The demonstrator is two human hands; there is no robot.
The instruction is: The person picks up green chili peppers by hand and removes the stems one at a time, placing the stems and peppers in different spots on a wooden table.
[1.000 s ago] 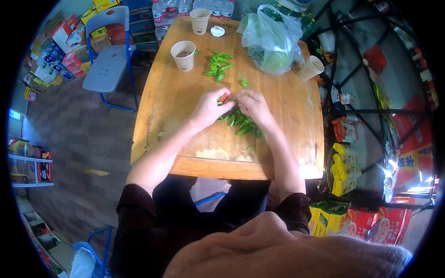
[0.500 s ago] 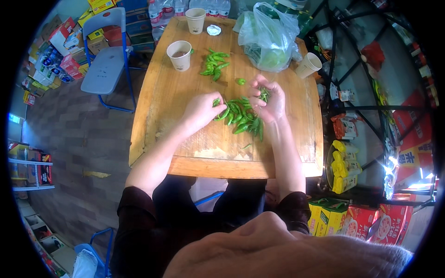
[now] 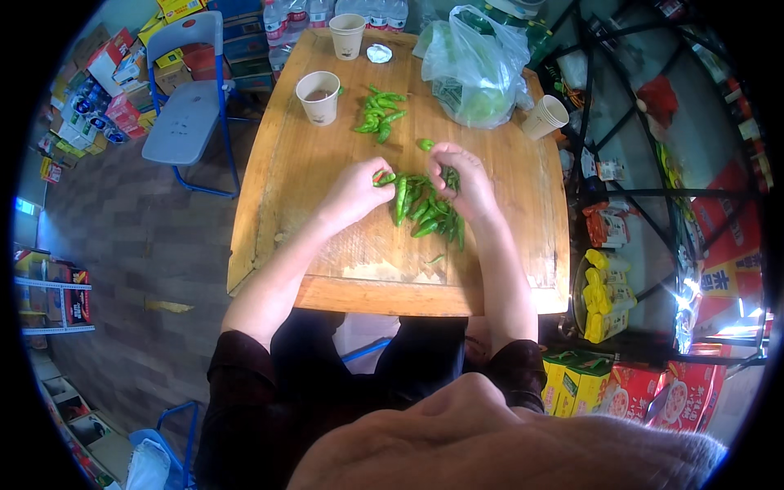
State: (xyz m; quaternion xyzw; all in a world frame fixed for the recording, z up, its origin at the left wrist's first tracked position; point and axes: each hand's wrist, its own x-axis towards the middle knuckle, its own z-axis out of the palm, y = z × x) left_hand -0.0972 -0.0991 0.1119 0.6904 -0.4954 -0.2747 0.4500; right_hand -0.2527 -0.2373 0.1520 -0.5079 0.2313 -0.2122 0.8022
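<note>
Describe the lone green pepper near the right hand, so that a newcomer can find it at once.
On the wooden table, find the far pile and the near pile of green peppers. Between them, beside the right hand, the lone pepper lies apart from both.

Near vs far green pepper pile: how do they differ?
The near pile is larger; the far pile, smaller. The right hand partly hides the near pile; the far pile shows unobstructed. The near pile looks darker, the far pile brighter. Both are green, on the wooden table.
</note>
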